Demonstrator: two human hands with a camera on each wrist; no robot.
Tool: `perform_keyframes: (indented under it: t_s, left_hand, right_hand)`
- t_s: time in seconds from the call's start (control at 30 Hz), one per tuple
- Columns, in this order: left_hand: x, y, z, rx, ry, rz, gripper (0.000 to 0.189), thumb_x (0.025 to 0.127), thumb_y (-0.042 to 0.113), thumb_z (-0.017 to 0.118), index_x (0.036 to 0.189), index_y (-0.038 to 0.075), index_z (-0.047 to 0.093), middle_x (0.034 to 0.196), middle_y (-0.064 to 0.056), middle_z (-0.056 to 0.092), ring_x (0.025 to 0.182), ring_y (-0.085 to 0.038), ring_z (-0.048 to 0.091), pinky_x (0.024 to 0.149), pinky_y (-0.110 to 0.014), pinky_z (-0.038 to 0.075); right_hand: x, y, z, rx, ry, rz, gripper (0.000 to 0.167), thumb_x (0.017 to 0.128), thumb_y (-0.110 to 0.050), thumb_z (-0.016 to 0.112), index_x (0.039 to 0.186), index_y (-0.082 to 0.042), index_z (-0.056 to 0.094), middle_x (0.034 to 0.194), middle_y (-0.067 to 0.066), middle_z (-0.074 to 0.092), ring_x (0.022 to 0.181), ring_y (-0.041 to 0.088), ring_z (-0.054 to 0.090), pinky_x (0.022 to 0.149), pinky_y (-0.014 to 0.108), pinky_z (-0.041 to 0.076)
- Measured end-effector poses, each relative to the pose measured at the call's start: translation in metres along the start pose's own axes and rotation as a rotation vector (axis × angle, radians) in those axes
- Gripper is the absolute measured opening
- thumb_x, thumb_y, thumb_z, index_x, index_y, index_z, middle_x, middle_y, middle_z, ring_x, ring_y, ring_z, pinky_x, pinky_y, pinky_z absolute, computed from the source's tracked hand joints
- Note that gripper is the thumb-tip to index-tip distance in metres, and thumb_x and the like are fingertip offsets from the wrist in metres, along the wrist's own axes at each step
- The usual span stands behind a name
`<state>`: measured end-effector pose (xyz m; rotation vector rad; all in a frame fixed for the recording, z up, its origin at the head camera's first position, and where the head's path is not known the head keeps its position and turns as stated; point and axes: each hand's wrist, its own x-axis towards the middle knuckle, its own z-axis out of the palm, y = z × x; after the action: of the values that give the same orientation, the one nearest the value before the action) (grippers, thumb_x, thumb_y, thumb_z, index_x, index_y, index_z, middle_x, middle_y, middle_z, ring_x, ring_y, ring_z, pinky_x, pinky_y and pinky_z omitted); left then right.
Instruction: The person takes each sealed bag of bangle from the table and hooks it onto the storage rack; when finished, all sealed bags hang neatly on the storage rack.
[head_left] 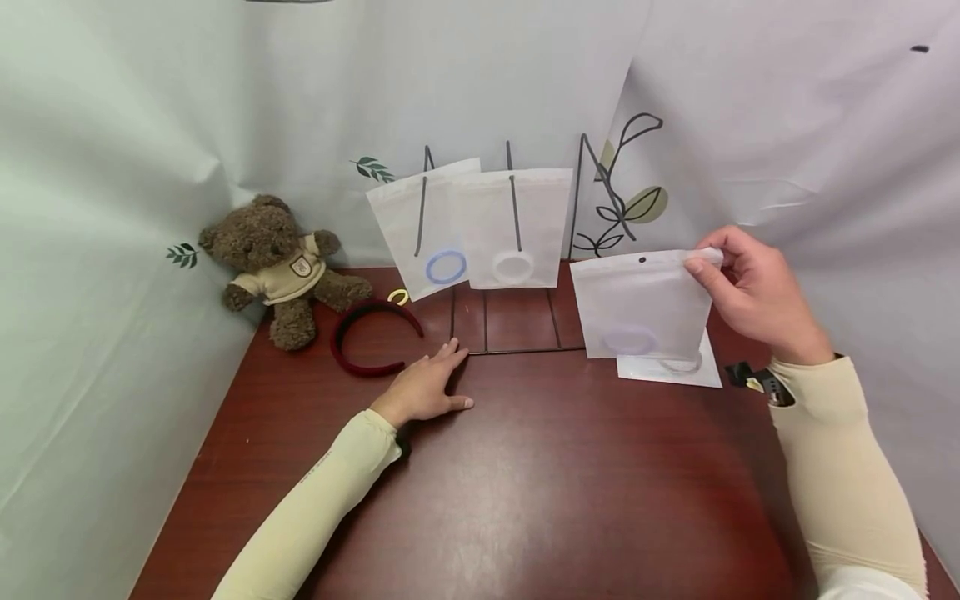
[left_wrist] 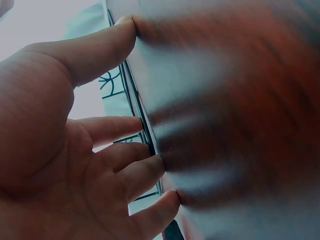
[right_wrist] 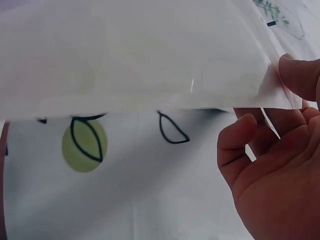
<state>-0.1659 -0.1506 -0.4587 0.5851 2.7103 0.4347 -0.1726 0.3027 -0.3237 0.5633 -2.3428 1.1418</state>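
Observation:
My right hand point(head_left: 761, 287) pinches the top right corner of a white translucent zip bag point(head_left: 645, 304), which has a punched hole in its top edge and a pale purple ring showing through. Behind its lower edge another white bag point(head_left: 667, 371) lies on the table. In the right wrist view the thumb point(right_wrist: 300, 75) presses on the bag's corner. My left hand point(head_left: 423, 387) rests on the table with fingers spread, fingertips by the black wire rack point(head_left: 517, 352). Two white bags point(head_left: 517, 212) hang on the rack's prongs, one with a blue ring, one with a white ring.
A brown teddy bear point(head_left: 273, 267) in a beige shirt sits at the back left. Near it lie a dark red headband point(head_left: 341, 354) and a small yellow ring point(head_left: 398, 297). The rack's right prong point(head_left: 607, 187) carries no bag. White cloth point(head_left: 487, 75) hangs behind the table.

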Motion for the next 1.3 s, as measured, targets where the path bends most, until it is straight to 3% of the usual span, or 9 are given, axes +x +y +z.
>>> perform_keyframes:
  t_s: [0.47, 0.83, 1.13, 1.3]
  left_hand:
    - [0.002, -0.001, -0.001, 0.003, -0.008, 0.002, 0.093, 0.093, 0.051, 0.079, 0.167, 0.014, 0.035, 0.177, -0.013, 0.021, 0.157, -0.037, 0.038, 0.129, -0.057, 0.029]
    - [0.000, 0.003, -0.003, -0.003, -0.021, -0.013, 0.093, 0.093, 0.051, 0.079, 0.167, 0.015, 0.035, 0.177, -0.012, 0.020, 0.157, -0.040, 0.036, 0.127, -0.061, 0.030]
    - [-0.001, 0.002, -0.003, 0.000, -0.027, -0.024, 0.092, 0.093, 0.050, 0.079, 0.167, 0.015, 0.035, 0.177, -0.012, 0.021, 0.157, -0.042, 0.036, 0.126, -0.062, 0.031]
    - [0.000, 0.001, -0.002, 0.000, -0.030, -0.023, 0.092, 0.093, 0.049, 0.079, 0.167, 0.015, 0.035, 0.177, -0.014, 0.021, 0.157, -0.041, 0.036, 0.127, -0.061, 0.031]
  right_hand:
    - [0.018, -0.011, 0.012, 0.116, 0.085, -0.010, 0.012, 0.094, 0.010, 0.070, 0.102, 0.012, 0.062, 0.059, -0.013, 0.054, 0.049, -0.001, 0.045, 0.050, 0.016, 0.036]
    - [0.031, 0.008, 0.026, 0.309, 0.096, 0.059, 0.012, 0.098, 0.005, 0.069, 0.099, -0.006, 0.064, 0.063, -0.006, 0.059, 0.052, 0.003, 0.048, 0.050, 0.018, 0.037]
    - [0.046, 0.013, 0.037, 0.375, 0.096, 0.050, 0.006, 0.101, 0.001, 0.067, 0.101, -0.005, 0.064, 0.073, -0.006, 0.071, 0.053, 0.006, 0.054, 0.048, 0.017, 0.042]
    - [0.056, 0.015, 0.043, 0.411, 0.108, 0.084, 0.009, 0.101, -0.002, 0.068, 0.100, -0.010, 0.065, 0.076, -0.007, 0.073, 0.061, 0.003, 0.063, 0.054, 0.017, 0.049]
